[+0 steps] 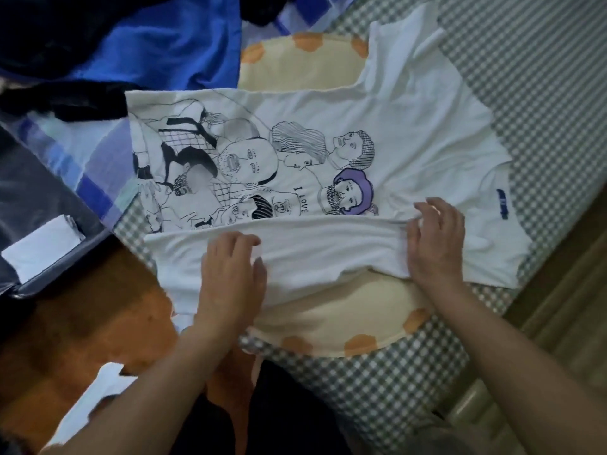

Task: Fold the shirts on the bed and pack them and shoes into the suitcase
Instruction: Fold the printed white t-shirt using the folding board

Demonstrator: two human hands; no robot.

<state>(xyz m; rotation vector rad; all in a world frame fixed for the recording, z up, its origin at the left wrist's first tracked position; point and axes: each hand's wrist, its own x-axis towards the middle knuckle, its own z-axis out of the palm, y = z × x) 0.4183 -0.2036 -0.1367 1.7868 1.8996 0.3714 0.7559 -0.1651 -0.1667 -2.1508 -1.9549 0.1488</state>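
Note:
A white T-shirt (387, 126) with black line-drawn faces and one purple hat lies spread on the bed, its collar to the right. Its near side is folded over as a long white strip across the print's lower edge. My left hand (231, 277) rests on that strip near the middle, thumb and fingers closed on the fabric. My right hand (437, 238) pinches the fold's edge near the collar end. A blue shirt (157, 41) and dark garments (78, 103) lie in a heap at the upper left. A dark suitcase (29, 205) shows at the left edge.
The bed has a grey-green checked cover (542, 93) with a cream round pad (328, 320) with orange dots under the shirt. A blue checked cloth (82, 159) lies left of the shirt. Orange-brown wooden floor (82, 326) is below left. A white object (42, 244) sits on the suitcase.

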